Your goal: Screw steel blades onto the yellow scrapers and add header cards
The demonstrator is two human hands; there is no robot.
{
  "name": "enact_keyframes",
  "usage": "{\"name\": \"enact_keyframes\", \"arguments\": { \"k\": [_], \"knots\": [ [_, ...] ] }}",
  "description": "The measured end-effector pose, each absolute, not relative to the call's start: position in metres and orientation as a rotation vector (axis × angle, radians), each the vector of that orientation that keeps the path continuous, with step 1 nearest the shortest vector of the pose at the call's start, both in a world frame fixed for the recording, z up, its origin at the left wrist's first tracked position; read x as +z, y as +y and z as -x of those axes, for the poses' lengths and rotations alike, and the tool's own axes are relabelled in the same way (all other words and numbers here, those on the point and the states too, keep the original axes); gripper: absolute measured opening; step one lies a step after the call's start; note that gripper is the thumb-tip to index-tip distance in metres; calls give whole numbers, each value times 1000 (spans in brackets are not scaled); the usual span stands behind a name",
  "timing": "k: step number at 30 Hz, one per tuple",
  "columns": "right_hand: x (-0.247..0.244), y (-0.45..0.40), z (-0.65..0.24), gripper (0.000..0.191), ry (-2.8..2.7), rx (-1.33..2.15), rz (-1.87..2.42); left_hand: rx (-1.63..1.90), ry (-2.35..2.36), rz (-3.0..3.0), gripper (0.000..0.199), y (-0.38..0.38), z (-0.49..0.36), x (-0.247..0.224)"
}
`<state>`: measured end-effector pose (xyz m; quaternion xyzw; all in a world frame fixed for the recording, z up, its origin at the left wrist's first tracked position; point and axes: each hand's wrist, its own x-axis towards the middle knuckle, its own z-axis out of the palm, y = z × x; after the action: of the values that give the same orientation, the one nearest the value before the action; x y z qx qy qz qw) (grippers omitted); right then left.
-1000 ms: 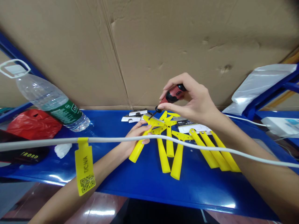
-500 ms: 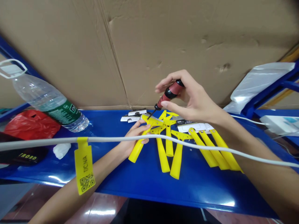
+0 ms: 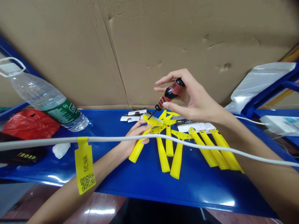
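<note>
My left hand (image 3: 135,137) is wrapped round a yellow scraper (image 3: 137,151), its head tilted up at the back. My right hand (image 3: 187,96) holds a red and black screwdriver (image 3: 171,92) between thumb and fingers, with some fingers stretched out. The screwdriver slants down to the left, and its tip meets the head of the held scraper. Beside it several yellow scrapers (image 3: 177,161) lie loosely with their handles toward me. Further right, more yellow handles (image 3: 205,152) lie side by side, partly behind my right forearm, near white and black packets (image 3: 191,126).
A water bottle (image 3: 58,107) leans at the left by a red plastic bag (image 3: 30,124) and crumpled white tissue (image 3: 61,150). A white cable (image 3: 112,139) with a yellow tag (image 3: 84,168) crosses the view above the blue table (image 3: 144,183). Cardboard (image 3: 163,46) stands behind.
The screwdriver handle has turned a little in my right hand, and those fingers have shifted slightly. My left hand and the scraper in it have stayed nearly still.
</note>
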<state>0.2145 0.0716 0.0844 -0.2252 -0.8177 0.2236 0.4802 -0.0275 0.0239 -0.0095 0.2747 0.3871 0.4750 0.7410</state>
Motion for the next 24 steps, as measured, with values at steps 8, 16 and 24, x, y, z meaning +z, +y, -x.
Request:
{"name": "enact_keyframes", "arguments": {
  "k": [8, 16, 24],
  "knots": [
    [88, 68, -216, 48, -2023, 384, 615, 1034, 834, -635, 53, 23, 26, -12],
    [88, 69, -216, 40, -2042, 391, 574, 1039, 847, -623, 58, 24, 28, -13],
    [90, 68, -218, 43, -2064, 627, 514, 1053, 839, -608, 54, 25, 29, -13]
  ]
}}
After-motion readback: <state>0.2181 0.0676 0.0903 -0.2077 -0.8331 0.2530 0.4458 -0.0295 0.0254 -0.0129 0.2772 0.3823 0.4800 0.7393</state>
